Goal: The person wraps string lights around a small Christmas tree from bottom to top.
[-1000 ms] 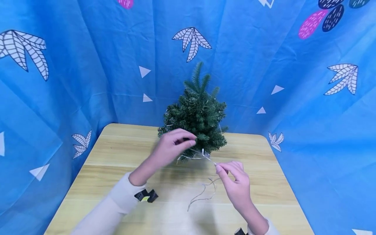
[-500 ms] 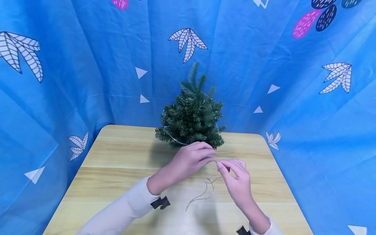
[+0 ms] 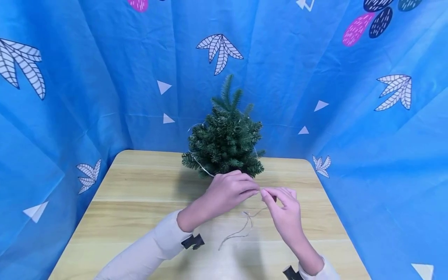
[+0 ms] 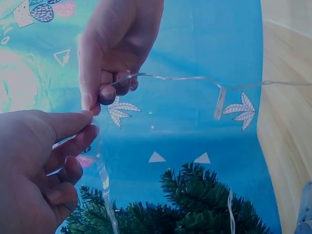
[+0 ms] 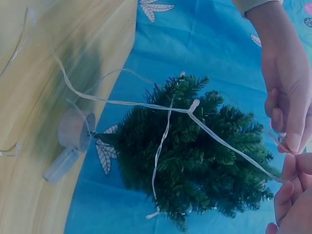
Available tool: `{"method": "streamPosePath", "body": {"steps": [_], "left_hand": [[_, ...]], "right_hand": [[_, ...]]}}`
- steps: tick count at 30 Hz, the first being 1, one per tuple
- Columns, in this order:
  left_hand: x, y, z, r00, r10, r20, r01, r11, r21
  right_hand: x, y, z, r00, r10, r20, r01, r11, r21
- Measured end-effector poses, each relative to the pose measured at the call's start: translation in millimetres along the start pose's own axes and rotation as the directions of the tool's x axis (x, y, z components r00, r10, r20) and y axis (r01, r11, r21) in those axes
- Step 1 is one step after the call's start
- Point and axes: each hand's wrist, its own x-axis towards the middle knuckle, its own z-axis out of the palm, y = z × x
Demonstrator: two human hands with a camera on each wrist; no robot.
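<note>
A small green artificial Christmas tree (image 3: 225, 136) stands at the back of the table, with a thin clear string of lights (image 5: 136, 104) draped across its branches. In front of the tree, my left hand (image 3: 231, 191) pinches the wire between thumb and forefinger. My right hand (image 3: 286, 214) pinches the same wire right beside it, the fingertips of both hands meeting in the left wrist view. From the right hand a stretch of wire (image 4: 175, 78) with a small bulb runs sideways. A loose curl of the string hangs below the hands in the head view.
The tree's round wooden base (image 5: 73, 129) has a small pale rectangular piece (image 5: 61, 164) beside it. A light wood table (image 3: 140, 182) lies beneath. Blue patterned cloth (image 3: 147, 77) encloses the back and both sides.
My left hand has come right and down from beside the tree to meet the right hand, taking the light string between its fingertips. The right hand has kept its pinch, barely moving.
</note>
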Motion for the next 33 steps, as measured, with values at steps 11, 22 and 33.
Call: {"method": "streamPosePath", "body": {"steps": [11, 22, 33], "left_hand": [[6.3, 2.4, 6.0, 1.000, -0.014, -0.027, 0.016, 0.997, 0.074], [23.5, -7.8, 11.4, 0.992, -0.103, -0.078, 0.111, 0.988, 0.106], [39.0, -16.2, 12.7, 0.969, -0.225, -0.105, 0.235, 0.968, 0.090]], "right_hand": [[3.2, -3.1, -4.1, 0.999, 0.052, 0.011, -0.052, 0.999, -0.011], [3.9, 0.0, -16.9, 0.984, 0.179, 0.005, -0.179, 0.984, -0.018], [13.9, 12.3, -42.0, 0.963, 0.270, -0.009, -0.269, 0.960, -0.072]]}}
